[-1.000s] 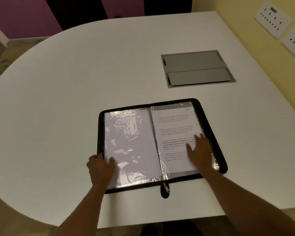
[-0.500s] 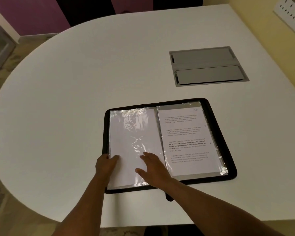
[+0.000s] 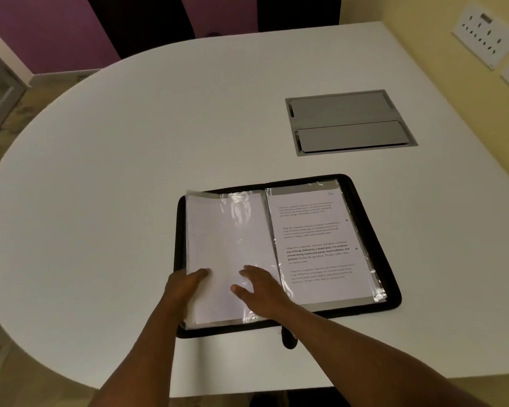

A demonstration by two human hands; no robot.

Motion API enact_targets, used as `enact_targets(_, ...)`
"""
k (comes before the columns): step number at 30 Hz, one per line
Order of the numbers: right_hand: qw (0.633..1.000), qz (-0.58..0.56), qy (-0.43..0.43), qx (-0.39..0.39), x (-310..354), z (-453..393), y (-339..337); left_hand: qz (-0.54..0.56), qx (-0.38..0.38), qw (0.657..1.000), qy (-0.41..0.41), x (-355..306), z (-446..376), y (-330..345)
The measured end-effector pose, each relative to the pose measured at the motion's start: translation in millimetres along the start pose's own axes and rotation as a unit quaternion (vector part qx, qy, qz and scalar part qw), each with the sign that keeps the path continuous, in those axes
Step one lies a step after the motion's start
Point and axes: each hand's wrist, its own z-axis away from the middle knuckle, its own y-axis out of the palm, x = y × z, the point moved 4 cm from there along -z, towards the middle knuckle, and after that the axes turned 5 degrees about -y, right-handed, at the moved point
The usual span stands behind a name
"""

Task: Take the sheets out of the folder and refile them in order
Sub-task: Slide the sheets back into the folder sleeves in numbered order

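A black zip folder (image 3: 373, 230) lies open on the white table, with clear plastic sleeves on both sides. The right sleeve holds a printed sheet (image 3: 318, 245) marked 10 at its top corner. The left-hand stack of sleeves (image 3: 227, 230) shows a blank white page, and its outer edge is lifted off the cover. My left hand (image 3: 185, 286) grips that stack at its lower left edge, thumb on top. My right hand (image 3: 262, 289) rests flat on the lower part of the same page, fingers spread.
A grey metal cable hatch (image 3: 347, 123) is set into the white table (image 3: 115, 177) behind the folder. The folder's zip pull (image 3: 288, 339) hangs off the near edge. Wall sockets (image 3: 485, 33) sit on the yellow wall at the right.
My right hand left the printed right page and came across onto the left page. My left hand closed on the left stack's edge, which has risen off the cover.
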Motion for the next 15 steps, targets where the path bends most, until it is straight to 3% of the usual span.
enact_targets(6, 0.979, -0.193, 0.031, -0.047, 29, 4, -27, -0.079, 0.105, 0.982, 0.136, -54, 55, 27)
enact_targets(9, 0.947, -0.309, 0.033, -0.084, 37, 12, -52, -0.012, 0.213, 0.964, 0.161, -73, 80, 53)
enact_targets(12, 0.921, -0.363, 0.054, -0.133, 23, 24, -90, -0.013, 0.289, 0.937, 0.195, -79, 97, 86)
enact_targets(15, 0.902, -0.388, 0.075, -0.173, -13, 41, -130, -0.073, 0.313, 0.923, 0.214, -77, 111, 123)
